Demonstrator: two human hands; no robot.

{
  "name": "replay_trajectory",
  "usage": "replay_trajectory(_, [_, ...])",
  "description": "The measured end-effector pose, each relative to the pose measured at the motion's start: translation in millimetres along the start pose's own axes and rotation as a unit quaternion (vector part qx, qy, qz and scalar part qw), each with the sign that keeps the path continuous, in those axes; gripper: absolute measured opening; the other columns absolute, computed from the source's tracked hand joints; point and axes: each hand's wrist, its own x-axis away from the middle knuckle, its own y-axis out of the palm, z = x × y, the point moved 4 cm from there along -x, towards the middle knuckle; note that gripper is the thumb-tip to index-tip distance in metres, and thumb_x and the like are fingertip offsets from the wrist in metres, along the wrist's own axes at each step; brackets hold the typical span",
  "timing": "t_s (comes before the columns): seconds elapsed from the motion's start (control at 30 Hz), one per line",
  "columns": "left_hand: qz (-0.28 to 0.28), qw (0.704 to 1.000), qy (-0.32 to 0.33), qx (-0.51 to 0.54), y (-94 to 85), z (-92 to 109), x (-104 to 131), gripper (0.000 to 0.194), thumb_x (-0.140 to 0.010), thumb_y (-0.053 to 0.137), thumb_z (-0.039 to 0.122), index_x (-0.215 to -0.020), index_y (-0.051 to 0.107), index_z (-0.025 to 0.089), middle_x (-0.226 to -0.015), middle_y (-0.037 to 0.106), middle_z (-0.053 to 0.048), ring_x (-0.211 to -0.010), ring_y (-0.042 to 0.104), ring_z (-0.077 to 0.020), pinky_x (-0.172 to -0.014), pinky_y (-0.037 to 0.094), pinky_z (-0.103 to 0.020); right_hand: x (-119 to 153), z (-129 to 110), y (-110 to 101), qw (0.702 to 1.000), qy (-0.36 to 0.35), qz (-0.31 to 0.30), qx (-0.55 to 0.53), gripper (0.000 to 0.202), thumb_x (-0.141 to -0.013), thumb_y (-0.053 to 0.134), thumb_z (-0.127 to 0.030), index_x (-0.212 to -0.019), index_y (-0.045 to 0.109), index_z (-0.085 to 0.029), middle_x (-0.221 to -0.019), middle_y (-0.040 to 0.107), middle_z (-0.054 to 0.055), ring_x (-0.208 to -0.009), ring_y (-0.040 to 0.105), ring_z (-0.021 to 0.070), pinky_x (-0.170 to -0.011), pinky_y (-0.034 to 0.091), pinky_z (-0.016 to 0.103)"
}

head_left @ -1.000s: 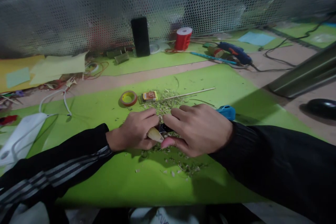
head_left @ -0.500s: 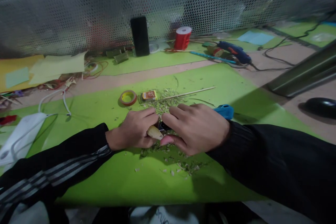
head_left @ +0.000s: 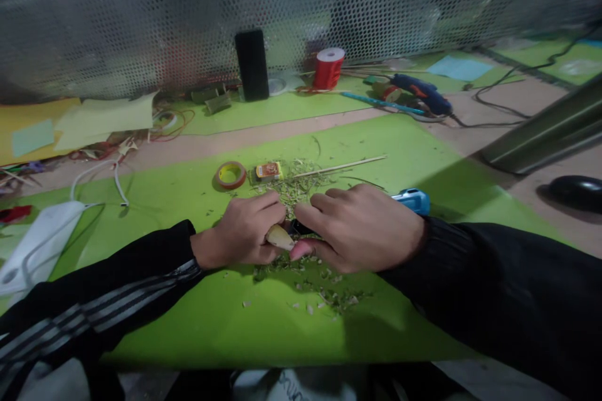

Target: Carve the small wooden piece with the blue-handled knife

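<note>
My left hand [head_left: 247, 229] is closed round a pale piece of wood [head_left: 279, 237] whose tapered, whittled end points to the right. My right hand [head_left: 360, 229] is wrapped round a utility knife [head_left: 414, 201]; its blue end sticks out behind the hand, and its dark front part lies beside the wood. The right thumb rests at the wood's tip. Most of the knife and the wood's other end are hidden by the fingers. Shavings [head_left: 336, 297] lie scattered on the green mat [head_left: 211, 326] below and beyond my hands.
Beyond my hands lie a tape roll [head_left: 230, 175], a small box [head_left: 268, 171] and a thin stick [head_left: 343, 166]. Farther back are a phone [head_left: 252, 66], a red spool [head_left: 328, 69] and a glue gun [head_left: 423, 94]. A metal post [head_left: 540, 131] and a black mouse [head_left: 576, 193] are at right.
My right hand and the knife have shifted slightly right, away from the left hand, and the knife's blue end has turned a little. My left hand keeps its grip on the wood.
</note>
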Motion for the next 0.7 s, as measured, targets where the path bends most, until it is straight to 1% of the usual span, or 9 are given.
replay_trajectory(0.23, [-0.005, 1.000, 0.002, -0.009, 1.4, -0.5, 1.0, 0.030, -0.088, 0.040, 0.040, -0.066, 0.040, 0.020, -0.061, 0.047, -0.001, -0.050, 0.038, -0.0130, -0.042, 0.025, -0.028, 3.2, -3.1, 0.1, 0.998, -0.014, 0.054, -0.006, 0.053, -0.097, 0.029, -0.061, -0.088, 0.056, -0.016, -0.071, 0.060, 0.006, -0.054, 0.044, 0.0148, -0.054, 0.008, 0.030])
replay_trajectory(0.33, [-0.006, 1.000, 0.008, -0.023, 1.8, 0.0, 1.2, 0.029, -0.088, 0.040, 0.039, -0.066, 0.041, 0.020, -0.061, 0.048, -0.001, -0.051, 0.040, -0.0139, -0.042, 0.025, -0.029, 3.0, -4.3, 0.6, 0.998, -0.010, 0.057, -0.006, 0.050, -0.096, 0.031, -0.059, -0.089, 0.056, -0.016, -0.073, 0.059, 0.007, -0.055, 0.045, 0.0158, -0.054, 0.008, 0.031])
replay_trajectory(0.43, [-0.004, 1.000, 0.008, -0.025, 1.6, 0.3, 0.9, 0.025, -0.086, 0.042, 0.037, -0.067, 0.042, 0.020, -0.062, 0.048, -0.001, -0.051, 0.039, -0.0141, -0.043, 0.025, -0.029, 1.5, -4.3, 0.8, 0.999, -0.009, 0.040, -0.018, 0.049, -0.096, 0.033, -0.058, -0.090, 0.057, -0.016, -0.074, 0.061, 0.007, -0.055, 0.045, 0.0158, -0.054, 0.009, 0.031])
replay_trajectory(0.6, [-0.007, 1.000, -0.001, -0.017, 1.9, -0.1, 1.1, 0.022, -0.084, 0.045, 0.033, -0.067, 0.042, 0.020, -0.062, 0.047, 0.000, -0.051, 0.039, -0.0139, -0.043, 0.024, -0.029, 1.1, -2.2, 0.1, 0.999, 0.017, -0.026, -0.023, 0.044, -0.096, 0.038, -0.054, -0.091, 0.060, -0.016, -0.074, 0.063, 0.007, -0.055, 0.050, 0.0158, -0.053, 0.009, 0.030])
replay_trajectory(0.7, [-0.009, 1.000, -0.005, -0.023, 2.2, -0.4, 1.6, 0.021, -0.084, 0.047, 0.033, -0.067, 0.043, 0.020, -0.062, 0.047, 0.000, -0.051, 0.039, -0.0139, -0.043, 0.023, -0.029, 2.0, -1.3, -2.0, 0.999, 0.024, -0.039, -0.019, 0.044, -0.097, 0.037, -0.053, -0.090, 0.061, -0.016, -0.072, 0.064, 0.007, -0.054, 0.051, 0.0158, -0.053, 0.008, 0.031])
